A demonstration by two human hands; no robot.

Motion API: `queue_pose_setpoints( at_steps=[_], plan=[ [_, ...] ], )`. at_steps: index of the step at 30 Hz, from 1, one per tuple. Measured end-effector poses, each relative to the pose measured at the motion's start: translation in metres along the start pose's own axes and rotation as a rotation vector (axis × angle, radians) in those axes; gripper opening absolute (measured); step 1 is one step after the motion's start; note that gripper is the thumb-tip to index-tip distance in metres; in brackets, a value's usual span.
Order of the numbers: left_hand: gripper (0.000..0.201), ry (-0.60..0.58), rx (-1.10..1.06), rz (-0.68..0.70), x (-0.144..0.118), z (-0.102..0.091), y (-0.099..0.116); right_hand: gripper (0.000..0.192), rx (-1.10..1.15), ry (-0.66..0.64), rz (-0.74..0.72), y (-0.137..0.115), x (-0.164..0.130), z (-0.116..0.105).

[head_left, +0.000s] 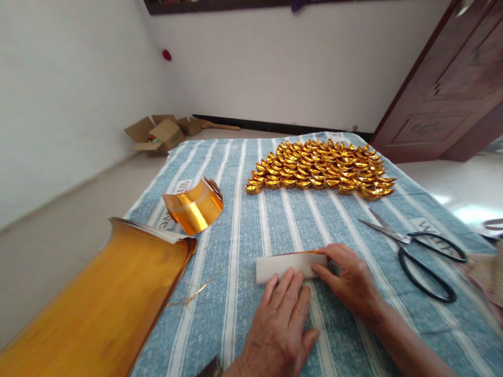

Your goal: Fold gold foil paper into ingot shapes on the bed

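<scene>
A sheet of foil paper (267,269), white side up with a thin gold edge along its far side, lies folded into a strip on the striped cloth. My left hand (281,319) rests flat over its near edge, fingers stretched out. At the strip's right end, my right hand (349,277) pinches the paper between thumb and fingers. Right of the hands lie scissors (403,240) with black handles, blades parted. A curled stack of gold foil paper (196,207) sits to the left.
Many folded gold paper ingots (318,167) stand in rows at the table's far right. Large gold sheets (98,293) hang over the left edge of the striped tablecloth (220,324). Cardboard boxes (165,133) are on the floor beyond. A brown door (444,89) is at the right.
</scene>
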State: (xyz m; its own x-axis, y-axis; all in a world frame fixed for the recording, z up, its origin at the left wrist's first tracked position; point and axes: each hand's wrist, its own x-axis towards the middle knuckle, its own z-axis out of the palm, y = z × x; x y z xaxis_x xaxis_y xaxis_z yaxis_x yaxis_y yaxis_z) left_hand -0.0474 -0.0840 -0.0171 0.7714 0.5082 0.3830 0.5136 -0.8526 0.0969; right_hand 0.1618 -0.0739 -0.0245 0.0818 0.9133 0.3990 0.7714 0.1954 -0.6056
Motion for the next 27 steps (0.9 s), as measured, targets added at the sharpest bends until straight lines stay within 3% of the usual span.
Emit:
queue_pose_setpoints(
  at_steps=[9, 13, 19, 27],
  plan=[
    [0.052, -0.006, -0.02, -0.026, -0.011, 0.02, 0.0, 0.018, -0.02, 0.049, -0.005, -0.001, -0.003, 0.001],
    [0.052, -0.008, -0.018, -0.015, -0.008, 0.016, -0.002, 0.021, -0.058, 0.085, -0.051, -0.001, -0.003, 0.003],
    [0.049, -0.102, 0.005, -0.001, 0.001, 0.001, -0.004, 0.004, -0.115, 0.034, -0.119, -0.004, 0.0, 0.001],
    [0.049, -0.117, 0.015, -0.006, 0.002, 0.0, -0.004, 0.009, -0.129, 0.022, -0.157, -0.002, 0.0, 0.002]
  ],
)
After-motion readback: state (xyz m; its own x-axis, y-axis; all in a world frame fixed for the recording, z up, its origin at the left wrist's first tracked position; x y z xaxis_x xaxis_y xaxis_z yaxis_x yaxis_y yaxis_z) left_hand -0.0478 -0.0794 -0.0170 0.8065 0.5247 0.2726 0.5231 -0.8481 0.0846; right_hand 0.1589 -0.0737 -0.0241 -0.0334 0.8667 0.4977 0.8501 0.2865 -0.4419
